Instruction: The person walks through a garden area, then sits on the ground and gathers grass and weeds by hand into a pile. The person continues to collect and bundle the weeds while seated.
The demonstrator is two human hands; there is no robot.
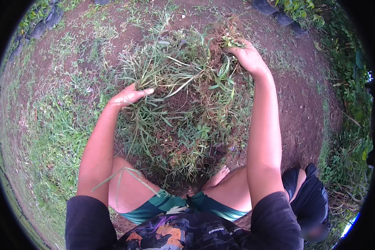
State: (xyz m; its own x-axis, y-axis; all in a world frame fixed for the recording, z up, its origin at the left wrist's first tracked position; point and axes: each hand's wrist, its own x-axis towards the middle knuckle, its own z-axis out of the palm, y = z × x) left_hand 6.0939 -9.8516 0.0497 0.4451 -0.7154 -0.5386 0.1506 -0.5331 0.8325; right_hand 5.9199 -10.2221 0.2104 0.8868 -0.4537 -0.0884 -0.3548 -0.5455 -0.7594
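Note:
A loose heap of pulled grass and weeds (178, 70) lies on the soil in front of me. At its left side, my left hand (128, 95) grips some grass blades, with the thumb pointing right and the fingers mostly hidden. My right hand (249, 57) reaches to the far right of the heap and holds a weed clump (228, 34) with brown roots; its fingertips are partly covered. More cut or uprooted grass (187, 159) spreads between my legs, near a bare foot (217, 178).
Short grass (65, 134) grows on the left. Brown soil (295, 118) extends to the right, bordered by leafy plants (356, 118). Dark plastic sheeting (276, 14) lies at the far edge. Another person in dark clothing (311, 193) is close by on the lower right.

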